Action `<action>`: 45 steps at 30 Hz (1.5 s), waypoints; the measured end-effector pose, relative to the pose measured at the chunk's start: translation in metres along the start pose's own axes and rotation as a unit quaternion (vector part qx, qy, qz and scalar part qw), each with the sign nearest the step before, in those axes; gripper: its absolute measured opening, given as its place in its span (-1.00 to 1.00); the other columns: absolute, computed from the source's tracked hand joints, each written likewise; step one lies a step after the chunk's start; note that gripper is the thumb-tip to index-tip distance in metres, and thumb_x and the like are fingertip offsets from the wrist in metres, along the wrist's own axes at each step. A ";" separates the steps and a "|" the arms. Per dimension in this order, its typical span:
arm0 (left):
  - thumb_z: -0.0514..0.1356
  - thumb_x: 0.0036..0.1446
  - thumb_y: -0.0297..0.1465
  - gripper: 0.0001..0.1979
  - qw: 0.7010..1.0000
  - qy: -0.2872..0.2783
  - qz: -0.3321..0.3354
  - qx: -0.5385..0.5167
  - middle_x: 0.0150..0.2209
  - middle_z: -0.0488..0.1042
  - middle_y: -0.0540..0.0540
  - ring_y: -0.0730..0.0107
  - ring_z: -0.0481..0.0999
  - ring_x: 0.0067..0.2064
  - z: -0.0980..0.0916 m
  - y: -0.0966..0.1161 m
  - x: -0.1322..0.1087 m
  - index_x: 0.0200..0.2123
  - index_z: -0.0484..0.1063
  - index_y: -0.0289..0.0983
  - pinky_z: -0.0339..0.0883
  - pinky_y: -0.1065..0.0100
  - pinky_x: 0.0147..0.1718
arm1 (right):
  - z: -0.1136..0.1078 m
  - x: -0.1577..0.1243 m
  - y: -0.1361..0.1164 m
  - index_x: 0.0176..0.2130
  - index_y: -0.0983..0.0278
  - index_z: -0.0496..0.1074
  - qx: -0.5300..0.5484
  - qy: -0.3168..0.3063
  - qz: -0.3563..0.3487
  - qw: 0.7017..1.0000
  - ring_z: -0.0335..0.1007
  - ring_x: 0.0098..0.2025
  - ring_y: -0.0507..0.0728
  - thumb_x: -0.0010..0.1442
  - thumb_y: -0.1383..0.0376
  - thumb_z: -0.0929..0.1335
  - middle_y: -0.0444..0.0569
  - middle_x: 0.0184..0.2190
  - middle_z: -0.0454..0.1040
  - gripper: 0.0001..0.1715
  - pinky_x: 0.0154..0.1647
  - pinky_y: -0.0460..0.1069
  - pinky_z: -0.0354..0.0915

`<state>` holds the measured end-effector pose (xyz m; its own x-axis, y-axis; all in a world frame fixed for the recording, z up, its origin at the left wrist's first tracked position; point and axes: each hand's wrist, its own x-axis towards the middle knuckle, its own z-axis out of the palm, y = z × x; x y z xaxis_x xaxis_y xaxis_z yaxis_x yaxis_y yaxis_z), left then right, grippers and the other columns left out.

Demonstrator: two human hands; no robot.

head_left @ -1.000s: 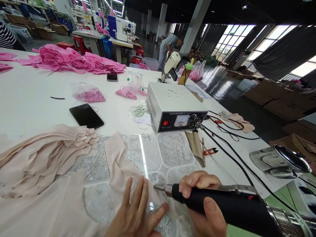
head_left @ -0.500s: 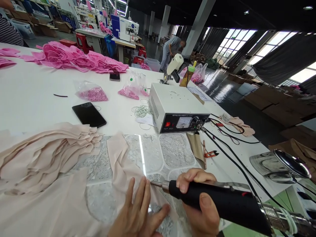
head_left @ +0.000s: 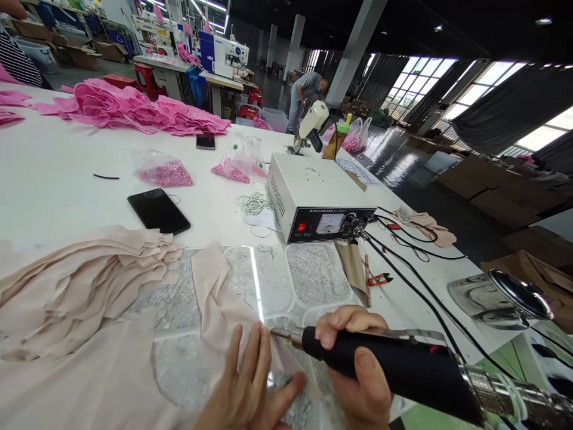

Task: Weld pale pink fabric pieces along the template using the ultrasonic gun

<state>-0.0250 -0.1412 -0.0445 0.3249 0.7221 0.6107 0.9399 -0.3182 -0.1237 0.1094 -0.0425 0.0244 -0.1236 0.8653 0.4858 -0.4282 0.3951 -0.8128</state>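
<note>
A white table [head_left: 58,158] fills most of your view. On it, nearer you than the control box [head_left: 317,179], lies a glossy gray stone-patterned mat [head_left: 317,278]. To the near left of the box is a layered stack of beige fabric [head_left: 85,280]. To its near right, your right hand [head_left: 364,391] is wrapped around a black corded handpiece [head_left: 416,370], thumb and fingers closed on the grip.

Your 1 loose beige fabric piece [head_left: 215,289] lies on the mat, to the near left of the box, its long axis slanting from far left to near right. Your left hand [head_left: 248,388] is the nearer of the 2: it rests flat on the cloth, 3 fingers extended and thumb spread, grasping nothing.

The handpiece's slim metal tip [head_left: 282,333] points left across that slant, nearer you than the box, ending just beside your left fingertips. You cannot tell here whether it touches the cloth.
</note>
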 end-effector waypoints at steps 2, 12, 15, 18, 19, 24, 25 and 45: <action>0.03 0.21 0.20 -0.22 1.000 -0.003 0.002 0.003 0.03 0.47 -0.29 -0.17 0.39 0.13 0.003 0.001 -0.003 0.37 0.09 -0.05 -0.10 -0.22 0.23 | 0.002 0.001 0.001 -0.23 0.20 0.40 0.011 0.013 -0.004 1.000 0.37 -0.49 0.00 0.24 0.17 0.33 -0.14 -0.35 0.33 -0.85 -0.46 -0.02 0.42; -0.05 0.25 0.20 -0.22 0.999 -0.028 0.009 0.018 0.12 0.42 -0.36 -0.24 0.39 0.15 0.012 0.004 -0.016 0.40 0.01 -0.05 0.00 -0.20 0.17 | 0.004 0.004 0.008 -0.23 0.19 0.41 0.020 0.022 0.002 1.000 0.36 -0.51 -0.01 0.24 0.20 0.31 -0.13 -0.34 0.33 -0.86 -0.46 0.00 0.43; -0.06 0.26 0.18 -0.22 0.999 -0.033 0.029 0.025 0.08 0.46 -0.36 -0.22 0.41 0.13 0.009 0.001 -0.013 0.41 0.01 -0.07 -0.03 -0.20 0.19 | 0.004 0.004 0.007 -0.23 0.20 0.41 0.023 0.027 0.004 0.999 0.36 -0.51 -0.01 0.24 0.20 0.31 -0.13 -0.35 0.32 -0.86 -0.46 0.00 0.41; -0.08 0.25 0.20 -0.19 0.998 -0.030 0.028 0.038 0.03 0.48 -0.34 -0.22 0.43 0.11 0.007 0.000 -0.011 0.42 -0.04 -0.07 -0.05 -0.22 0.20 | 0.004 0.004 0.007 -0.22 0.20 0.42 0.031 0.030 0.004 0.999 0.36 -0.50 -0.01 0.24 0.20 0.31 -0.13 -0.34 0.33 -0.85 -0.45 0.00 0.41; -0.09 0.25 0.20 -0.19 0.998 -0.031 0.027 0.040 0.03 0.48 -0.35 -0.24 0.43 0.11 0.007 0.000 -0.011 0.43 -0.05 -0.07 -0.03 -0.23 0.19 | 0.004 0.004 0.007 -0.22 0.20 0.42 0.033 0.030 0.004 0.999 0.36 -0.50 -0.01 0.24 0.21 0.31 -0.13 -0.34 0.33 -0.85 -0.44 -0.01 0.41; -0.02 0.25 0.18 -0.22 0.998 -0.043 0.025 0.034 0.08 0.43 -0.36 -0.30 0.40 0.13 0.009 0.002 -0.011 0.40 0.01 -0.04 0.02 -0.22 0.15 | 0.004 0.004 0.008 -0.21 0.21 0.42 0.041 0.029 0.000 0.999 0.37 -0.48 -0.03 0.24 0.21 0.30 -0.14 -0.33 0.35 -0.85 -0.41 -0.03 0.42; -0.02 0.25 0.18 -0.24 0.998 -0.045 0.022 0.031 0.08 0.42 -0.34 -0.28 0.39 0.13 0.009 0.002 -0.012 0.39 0.02 -0.03 0.02 -0.21 0.15 | 0.004 0.004 0.008 -0.21 0.21 0.42 0.041 0.028 0.002 0.999 0.37 -0.49 -0.03 0.25 0.21 0.30 -0.14 -0.33 0.35 -0.84 -0.41 -0.03 0.42; 0.10 0.17 0.19 -0.20 0.993 -0.067 0.077 0.060 -0.02 0.50 -0.35 -0.32 0.45 0.04 -0.010 -0.008 0.004 0.35 0.16 -0.08 0.12 -0.18 0.03 | 0.003 0.005 0.012 -0.25 0.20 0.41 0.041 0.017 0.028 0.999 0.39 -0.48 -0.01 0.24 0.20 0.34 -0.14 -0.34 0.38 -0.88 -0.42 -0.02 0.43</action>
<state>-0.0320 -0.1417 -0.0330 0.4696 0.7479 0.4692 0.8809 -0.3613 -0.3058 0.1008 -0.0347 0.0182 -0.1188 0.8956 0.4286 -0.4931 0.3214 -0.8084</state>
